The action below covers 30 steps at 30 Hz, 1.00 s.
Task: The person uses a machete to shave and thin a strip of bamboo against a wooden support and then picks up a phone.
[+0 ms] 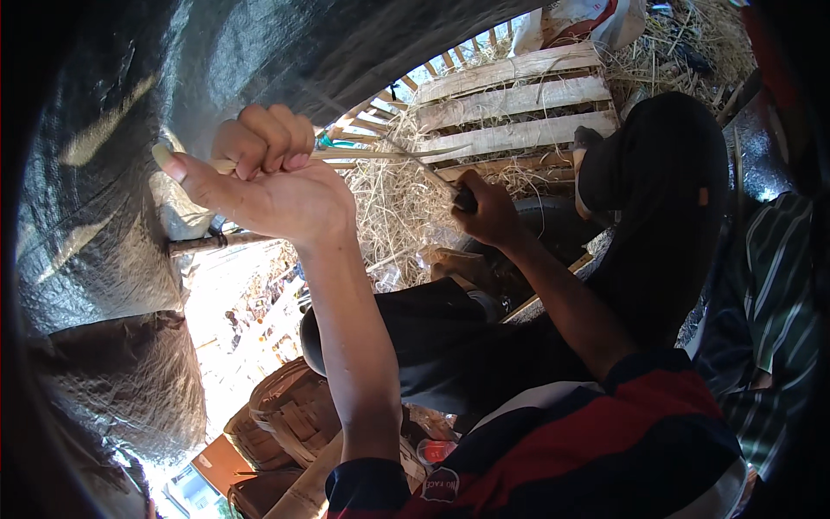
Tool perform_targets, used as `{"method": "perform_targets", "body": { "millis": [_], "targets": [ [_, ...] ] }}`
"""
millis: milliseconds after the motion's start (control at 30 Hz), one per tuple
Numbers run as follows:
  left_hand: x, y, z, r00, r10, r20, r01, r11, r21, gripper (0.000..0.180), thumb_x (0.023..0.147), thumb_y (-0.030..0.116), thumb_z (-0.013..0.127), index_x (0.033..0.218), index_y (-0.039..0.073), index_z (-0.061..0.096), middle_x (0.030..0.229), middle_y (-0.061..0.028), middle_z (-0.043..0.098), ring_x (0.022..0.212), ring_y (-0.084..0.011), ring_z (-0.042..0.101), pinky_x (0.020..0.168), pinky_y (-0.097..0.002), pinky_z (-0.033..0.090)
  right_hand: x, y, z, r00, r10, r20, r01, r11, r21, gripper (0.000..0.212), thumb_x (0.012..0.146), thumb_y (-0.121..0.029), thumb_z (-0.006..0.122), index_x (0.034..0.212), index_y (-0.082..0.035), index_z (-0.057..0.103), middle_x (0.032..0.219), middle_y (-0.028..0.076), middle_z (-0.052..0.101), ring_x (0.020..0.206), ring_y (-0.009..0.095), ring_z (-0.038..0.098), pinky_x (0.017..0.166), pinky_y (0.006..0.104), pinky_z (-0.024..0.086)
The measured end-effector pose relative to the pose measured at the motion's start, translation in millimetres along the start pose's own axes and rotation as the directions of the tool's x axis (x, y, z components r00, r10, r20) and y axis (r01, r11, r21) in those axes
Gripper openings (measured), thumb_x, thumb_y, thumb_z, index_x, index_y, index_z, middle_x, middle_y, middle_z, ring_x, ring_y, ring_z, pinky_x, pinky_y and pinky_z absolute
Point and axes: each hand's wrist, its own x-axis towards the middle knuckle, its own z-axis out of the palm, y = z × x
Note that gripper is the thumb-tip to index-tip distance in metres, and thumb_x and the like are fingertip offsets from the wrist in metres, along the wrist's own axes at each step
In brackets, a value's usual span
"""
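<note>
The thin strip (372, 156) is showing a pale straw-yellow, while the tool handle (465, 201) is looking blackish. The shirt (536, 458) is carrying broad bands of dark navy, red and whitish, and the trousers (432, 342) are appearing black. Thin pale stripes are running over the dark green cloth (771, 303). The straw (389, 206) is glowing golden-tan, the slats (519, 108) are looking pale beige, the sheet (251, 52) is gleaming blackish-grey, and the baskets (298, 408) are displaying a brown woven pattern

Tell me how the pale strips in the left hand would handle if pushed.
The pale strips look long and thin, so likely light and bendable. They extend nearly straight past the left hand, suggesting springy stiffness, not floppiness.
</note>
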Motion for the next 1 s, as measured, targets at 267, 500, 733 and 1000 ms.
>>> {"method": "perform_targets", "body": {
  "millis": [267,500,733,1000],
  "targets": [
    [-2.3,-1.5,-4.2,0.997,-0.053,-0.055,0.055,0.998,0.034,0.056,0.097,0.034,0.044,0.054,0.017,0.012,0.049,0.0038,0.012,0.047,-0.0095,0.007,0.045,-0.0293,0.009,2.2,24.4,6.0,0.924,0.322,0.206,-0.328,0.945,-0.004,0.021,0.067,-0.021,0.072,0.078,-0.006,0.062,0.07,0.013,0.064,0.071,0.035,0.065,0.065,0.0425,0.051],
    [-3.5,0.4,-11.0,0.999,0.015,-0.029,-0.015,1.0,-0.017,0.053,0.096,0.025,0.042,0.053,0.017,0.012,0.047,0.0043,0.012,0.046,-0.009,0.006,0.044,-0.029,0.008,11.0,-36.1,9.8,0.979,0.159,0.127,-0.175,0.977,0.121,0.018,0.067,-0.017,0.07,0.077,-0.004,0.063,0.069,0.014,0.064,0.069,0.032,0.065,0.065,0.0414,0.05],
    [-12.2,-2.7,10.8,0.999,-0.015,0.046,0.019,0.997,-0.08,0.052,0.095,0.023,0.043,0.054,0.017,0.013,0.047,0.0039,0.013,0.045,-0.009,0.007,0.044,-0.0292,0.008,-14.3,90.9,18.1,0.883,0.453,0.121,-0.434,0.887,-0.159,0.02,0.07,-0.022,0.063,0.071,-0.002,0.062,0.07,0.019,0.065,0.069,0.036,0.064,0.065,0.0452,0.049],
    [2.3,-6.5,11.8,1.0,0.001,0.004,0.0,0.999,-0.051,0.049,0.096,0.026,0.044,0.056,0.016,0.016,0.048,0.0032,0.014,0.046,-0.0092,0.008,0.044,-0.0288,0.009,-58.9,126.7,30.5,0.478,0.847,0.233,-0.867,0.414,0.278,0.017,0.072,-0.014,0.065,0.063,-0.003,0.056,0.055,0.006,0.054,0.046,0.018,0.054,0.043,0.0343,0.041]
  ]
}}
